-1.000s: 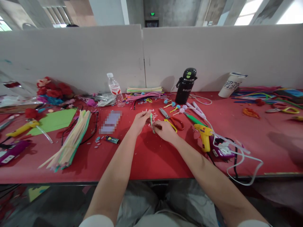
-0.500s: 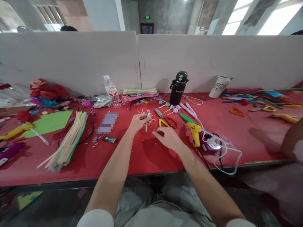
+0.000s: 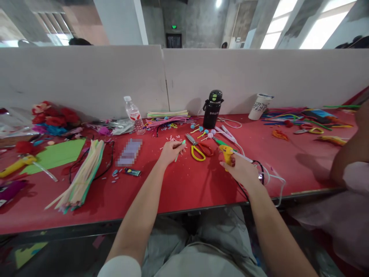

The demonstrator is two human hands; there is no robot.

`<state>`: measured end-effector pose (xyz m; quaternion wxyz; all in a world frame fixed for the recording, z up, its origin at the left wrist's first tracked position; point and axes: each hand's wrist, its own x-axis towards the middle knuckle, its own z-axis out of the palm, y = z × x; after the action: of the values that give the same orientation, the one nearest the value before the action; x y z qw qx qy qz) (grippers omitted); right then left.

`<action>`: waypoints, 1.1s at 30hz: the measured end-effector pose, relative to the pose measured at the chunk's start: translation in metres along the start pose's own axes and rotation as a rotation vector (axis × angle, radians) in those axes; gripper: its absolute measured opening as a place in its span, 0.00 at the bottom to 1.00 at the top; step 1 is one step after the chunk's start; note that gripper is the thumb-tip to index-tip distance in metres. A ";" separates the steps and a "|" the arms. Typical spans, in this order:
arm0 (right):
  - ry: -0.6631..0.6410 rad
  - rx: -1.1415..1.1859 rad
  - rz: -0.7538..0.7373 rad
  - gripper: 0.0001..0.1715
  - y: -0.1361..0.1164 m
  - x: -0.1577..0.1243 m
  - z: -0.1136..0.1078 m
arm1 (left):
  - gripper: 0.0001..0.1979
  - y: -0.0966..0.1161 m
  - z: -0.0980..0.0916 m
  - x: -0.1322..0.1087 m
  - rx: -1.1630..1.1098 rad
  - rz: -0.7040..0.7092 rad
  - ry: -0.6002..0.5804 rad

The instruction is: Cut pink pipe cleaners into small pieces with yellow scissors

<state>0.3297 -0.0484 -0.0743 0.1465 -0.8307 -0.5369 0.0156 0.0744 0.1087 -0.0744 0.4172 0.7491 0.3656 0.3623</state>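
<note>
Hands (image 3: 170,152), two; glue guns (image 3: 226,149), two

I am working this pair of arms from afar, and both are stretching forward, the hands lying well apart. My left forearm (image 3: 146,202), bare, is slanting inward from the lower edge of the view, and its wrist (image 3: 162,163) is bending toward the middle. The left hand (image 3: 170,151) is pinching, thumb and fingers (image 3: 173,144) pointing inward and away from me. My right forearm (image 3: 269,215), also bare, is coming in from the lower right, its wrist (image 3: 255,186) angling the right hand (image 3: 241,169) inward. There I am gripping with curled fingers, sitting slightly nearer my body than the left
</note>
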 end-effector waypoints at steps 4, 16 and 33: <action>-0.036 -0.001 -0.026 0.17 -0.013 0.006 0.010 | 0.20 0.001 -0.002 -0.002 0.057 0.015 0.000; -0.404 1.295 -0.227 0.19 -0.098 0.045 0.032 | 0.18 -0.022 -0.030 -0.024 0.326 -0.026 0.147; -0.464 1.347 -0.247 0.11 -0.118 0.026 0.068 | 0.18 -0.024 -0.029 -0.055 0.319 -0.049 0.284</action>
<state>0.2234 0.0348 -0.1049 0.5095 -0.4686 -0.5179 0.5026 0.0181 0.0821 -0.0970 0.2461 0.7381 0.4915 0.3913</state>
